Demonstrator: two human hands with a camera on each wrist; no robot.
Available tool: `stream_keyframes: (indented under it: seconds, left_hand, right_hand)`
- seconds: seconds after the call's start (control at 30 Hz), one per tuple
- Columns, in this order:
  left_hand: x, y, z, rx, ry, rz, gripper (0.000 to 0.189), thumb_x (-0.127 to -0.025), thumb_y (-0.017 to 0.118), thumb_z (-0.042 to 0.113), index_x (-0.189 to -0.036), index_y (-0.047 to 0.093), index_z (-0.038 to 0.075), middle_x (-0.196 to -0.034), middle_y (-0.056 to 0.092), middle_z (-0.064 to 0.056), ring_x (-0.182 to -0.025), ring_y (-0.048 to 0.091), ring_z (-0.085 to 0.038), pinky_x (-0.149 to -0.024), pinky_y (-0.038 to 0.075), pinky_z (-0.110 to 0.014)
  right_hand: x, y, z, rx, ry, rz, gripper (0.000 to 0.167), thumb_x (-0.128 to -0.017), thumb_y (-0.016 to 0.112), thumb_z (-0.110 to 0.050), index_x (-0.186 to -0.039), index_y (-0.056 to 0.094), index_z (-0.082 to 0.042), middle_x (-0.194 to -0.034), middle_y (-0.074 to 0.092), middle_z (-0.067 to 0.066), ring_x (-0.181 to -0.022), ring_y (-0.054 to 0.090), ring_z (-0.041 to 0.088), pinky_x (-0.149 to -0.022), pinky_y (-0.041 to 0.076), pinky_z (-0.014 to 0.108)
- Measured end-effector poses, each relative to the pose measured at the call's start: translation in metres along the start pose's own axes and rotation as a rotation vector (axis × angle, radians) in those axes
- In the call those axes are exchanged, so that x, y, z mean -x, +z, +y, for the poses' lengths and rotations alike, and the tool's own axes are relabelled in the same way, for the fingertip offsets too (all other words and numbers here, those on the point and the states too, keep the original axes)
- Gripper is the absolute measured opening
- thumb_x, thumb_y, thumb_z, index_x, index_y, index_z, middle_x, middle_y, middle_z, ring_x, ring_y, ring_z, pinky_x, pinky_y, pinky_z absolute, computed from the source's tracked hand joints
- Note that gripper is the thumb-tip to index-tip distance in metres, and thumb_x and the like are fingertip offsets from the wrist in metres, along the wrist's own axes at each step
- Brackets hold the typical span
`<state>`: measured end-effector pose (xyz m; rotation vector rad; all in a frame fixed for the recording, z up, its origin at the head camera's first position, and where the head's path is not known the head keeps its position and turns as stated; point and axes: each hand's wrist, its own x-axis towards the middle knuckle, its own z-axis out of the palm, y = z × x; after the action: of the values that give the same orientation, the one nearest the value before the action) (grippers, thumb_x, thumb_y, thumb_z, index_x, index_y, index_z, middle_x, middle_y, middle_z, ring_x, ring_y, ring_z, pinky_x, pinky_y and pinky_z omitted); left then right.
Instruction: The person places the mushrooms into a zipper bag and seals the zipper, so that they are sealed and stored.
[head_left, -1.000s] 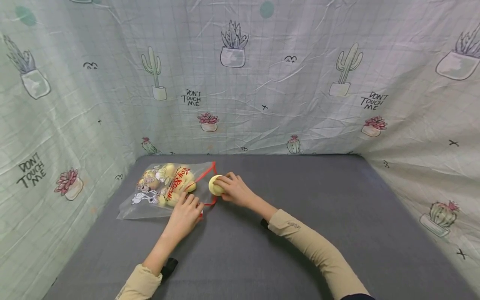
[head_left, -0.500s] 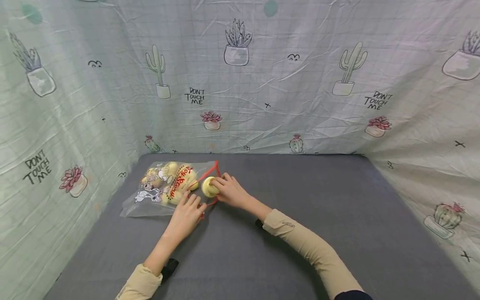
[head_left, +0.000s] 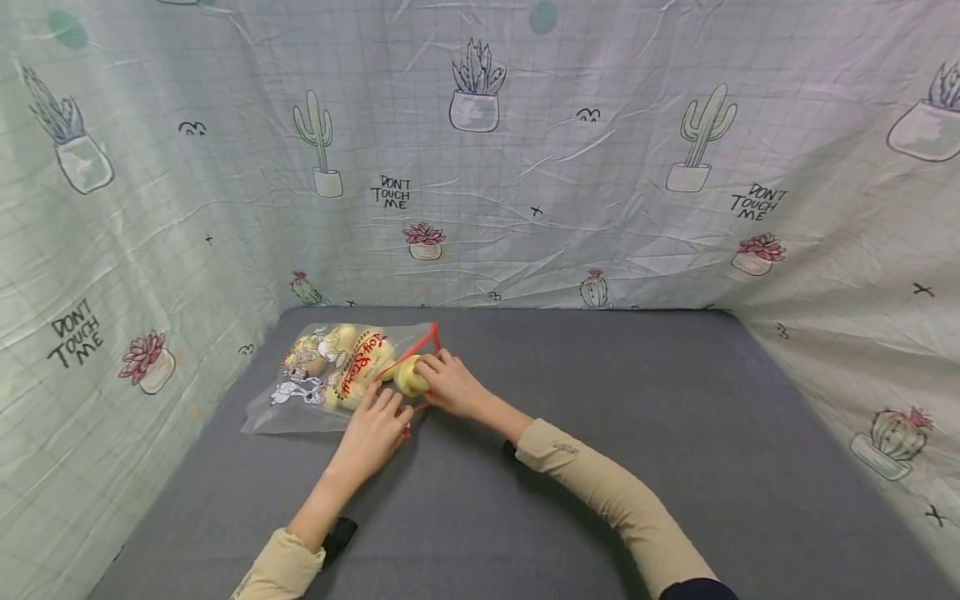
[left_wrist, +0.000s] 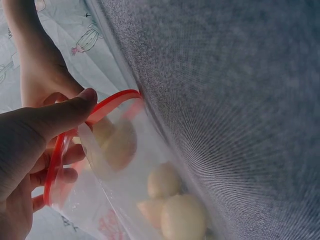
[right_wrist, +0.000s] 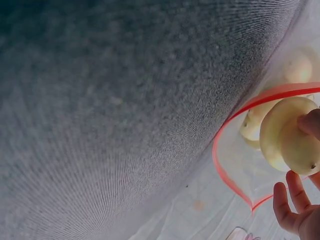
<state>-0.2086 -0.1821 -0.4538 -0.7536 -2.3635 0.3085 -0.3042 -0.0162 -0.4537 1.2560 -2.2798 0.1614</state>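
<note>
A clear zip bag (head_left: pixel 276 419) with a red zip edge and "Toy Story" print lies at the left of the table. Several pale yellow peaches (left_wrist: pixel 184 218) are inside it. My left hand (head_left: pixel 375 429) pinches the near side of the bag's mouth; in the left wrist view the thumb lies over the red edge, with fingers on its other side. My right hand (head_left: pixel 456 386) grips a pale yellow peach (right_wrist: pixel 280 131) with a clear crease, within the bag's opening. The wrist views show this peach past the red edge (right_wrist: pixel 221 170). Part of it is hidden behind the right fingers.
A grey cloth (head_left: pixel 600 467) covers the table. Behind and at both sides hangs a pale curtain (head_left: pixel 525 250) with cactus prints. A black strap (head_left: pixel 339 537) is at the left wrist.
My right hand has moved left with the peach, from just outside the bag's mouth into its opening. The left hand has kept its grip on the bag's edge.
</note>
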Motion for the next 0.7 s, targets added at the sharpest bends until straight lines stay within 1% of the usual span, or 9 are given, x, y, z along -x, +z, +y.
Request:
stream_keyframes:
  seconds: [0.17, 0.4, 0.7]
  left_hand:
    - [-0.0006, -0.0017, 0.0003, -0.004, -0.004, -0.005, 0.034, -0.062, 0.078, 0.031, -0.085, 0.062, 0.012, -0.087, 0.057, -0.007, -0.09, 0.051, -0.025, -0.1, 0.032, -0.045]
    - [-0.0009, -0.0033, 0.0006, 0.001, 0.0, 0.001, 0.034, -0.062, 0.077, 0.031, -0.085, 0.062, 0.012, -0.088, 0.056, -0.007, -0.09, 0.05, -0.025, -0.1, 0.032, -0.045]
    - [-0.0013, -0.0025, 0.0004, 0.007, 0.0, 0.012, 0.034, -0.061, 0.078, 0.03, -0.084, 0.061, 0.012, -0.087, 0.057, -0.007, -0.09, 0.05, -0.025, -0.101, 0.032, -0.046]
  right_hand:
    - [-0.0029, 0.0028, -0.0012, 0.037, 0.008, -0.014, 0.033, -0.079, 0.065, -0.028, -0.107, 0.052, -0.016, -0.107, 0.053, -0.001, -0.083, 0.046, 0.015, -0.062, 0.041, 0.026]
    - [-0.0052, 0.005, -0.0012, 0.083, -0.002, 0.004, 0.035, -0.077, 0.068, -0.028, -0.105, 0.051, -0.016, -0.107, 0.053, -0.001, -0.082, 0.047, 0.016, -0.062, 0.041, 0.027]
    - [-0.0095, 0.009, 0.0063, 0.218, -0.001, 0.011, 0.029, -0.079, 0.064, -0.025, -0.103, 0.05, -0.018, -0.103, 0.052, -0.002, -0.081, 0.045, 0.015, -0.061, 0.037, 0.027]
